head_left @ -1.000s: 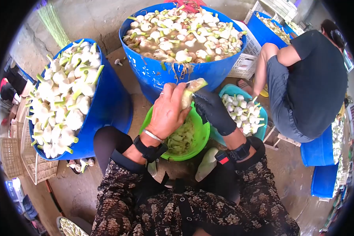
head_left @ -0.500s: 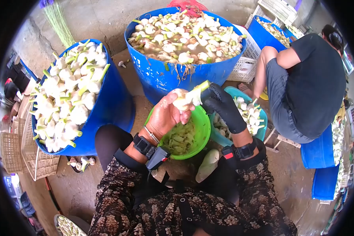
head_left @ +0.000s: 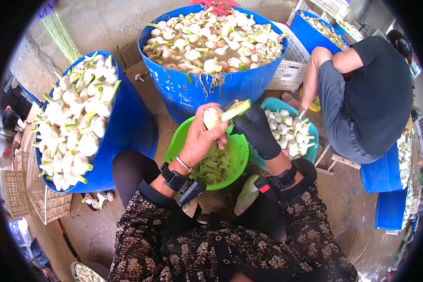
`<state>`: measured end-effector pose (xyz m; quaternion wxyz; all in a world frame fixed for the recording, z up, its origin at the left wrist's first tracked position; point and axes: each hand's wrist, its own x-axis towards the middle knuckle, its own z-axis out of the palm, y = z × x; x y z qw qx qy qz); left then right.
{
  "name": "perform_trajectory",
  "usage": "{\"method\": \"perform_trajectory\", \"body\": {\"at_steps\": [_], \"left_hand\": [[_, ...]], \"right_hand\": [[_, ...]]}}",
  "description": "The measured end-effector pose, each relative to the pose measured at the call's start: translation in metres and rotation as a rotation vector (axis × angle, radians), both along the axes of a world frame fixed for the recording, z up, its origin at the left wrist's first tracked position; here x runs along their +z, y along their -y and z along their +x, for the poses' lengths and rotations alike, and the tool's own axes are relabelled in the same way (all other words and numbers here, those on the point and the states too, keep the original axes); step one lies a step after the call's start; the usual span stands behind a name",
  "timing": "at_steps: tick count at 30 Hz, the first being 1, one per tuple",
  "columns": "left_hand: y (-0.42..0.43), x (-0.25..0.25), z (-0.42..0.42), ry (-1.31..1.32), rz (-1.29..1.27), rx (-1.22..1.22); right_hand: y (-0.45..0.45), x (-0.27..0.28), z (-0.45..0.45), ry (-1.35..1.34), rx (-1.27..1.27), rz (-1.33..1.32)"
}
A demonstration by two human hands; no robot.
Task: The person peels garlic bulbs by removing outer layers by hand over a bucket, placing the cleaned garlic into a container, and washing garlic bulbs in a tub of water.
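My bare left hand [head_left: 197, 143] is closed around a whitish garlic bulb [head_left: 213, 117], its thick green cut stem pointing up and right. On my right hand [head_left: 257, 134] is a black glove; its bent fingers press together just under the stem, against the bulb's right side. What those fingertips pinch is hidden. Below both hands stands a bright green basin [head_left: 241, 160] with pale green peelings [head_left: 216, 164] inside. To its right, a teal basin [head_left: 313, 141] holds garlic bulbs with short stems.
A big blue tub [head_left: 174, 94] of garlic in murky water stands ahead. Another blue tub [head_left: 138, 122], heaped with garlic, is at left beside plastic crates [head_left: 47, 197]. A person in a dark shirt [head_left: 378, 89] sits bent over at right, near more blue tubs [head_left: 381, 174].
The garlic bulb has turned in my left hand, whose back now shows more. My gloved fingers have shifted from the stem's end down toward the bulb. The whole view has moved slightly.
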<state>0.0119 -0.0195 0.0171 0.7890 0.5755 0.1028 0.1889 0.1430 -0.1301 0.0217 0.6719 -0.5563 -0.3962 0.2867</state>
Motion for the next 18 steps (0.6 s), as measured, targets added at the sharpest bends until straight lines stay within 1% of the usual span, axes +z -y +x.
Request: {"method": "perform_trajectory", "body": {"at_steps": [1, 2, 5, 8, 9, 12, 13, 15, 16, 17, 18], "left_hand": [[0.005, -0.006, 0.003, 0.051, 0.023, 0.001], [0.003, -0.01, 0.004, 0.043, -0.072, -0.087], [-0.007, -0.022, 0.009, 0.042, -0.367, -0.341], [-0.013, -0.025, 0.011, -0.093, -0.546, -0.311], [-0.014, -0.024, 0.012, -0.158, -0.365, -0.276], [0.001, -0.011, 0.009, -0.19, 0.248, 0.214], [0.006, -0.011, 0.01, -0.145, 0.241, 0.234], [0.006, -0.024, 0.014, -0.006, 0.439, 0.289], [0.006, -0.03, 0.016, 0.067, 0.534, 0.314], [0.005, -0.022, 0.014, 0.053, 0.234, 0.2], [0.005, -0.016, 0.011, 0.059, 0.251, 0.148]], "right_hand": [[-0.001, 0.001, 0.0, -0.003, -0.014, 0.03], [-0.001, 0.002, 0.0, -0.006, -0.028, 0.06], [-0.004, -0.01, 0.007, -0.125, -0.007, 0.007], [0.002, -0.01, 0.006, -0.232, 0.078, -0.062], [0.001, -0.019, 0.009, -0.369, 0.031, -0.051], [0.001, -0.018, 0.009, -0.352, -0.038, -0.05], [0.0, -0.017, 0.002, -0.393, -0.098, -0.035], [-0.011, -0.034, -0.001, -0.018, -0.11, 0.107], [-0.007, -0.039, 0.002, -0.241, -0.077, 0.055], [-0.005, -0.033, 0.0, -0.472, -0.068, 0.01], [-0.002, -0.034, 0.008, -0.478, -0.05, 0.027]]}}
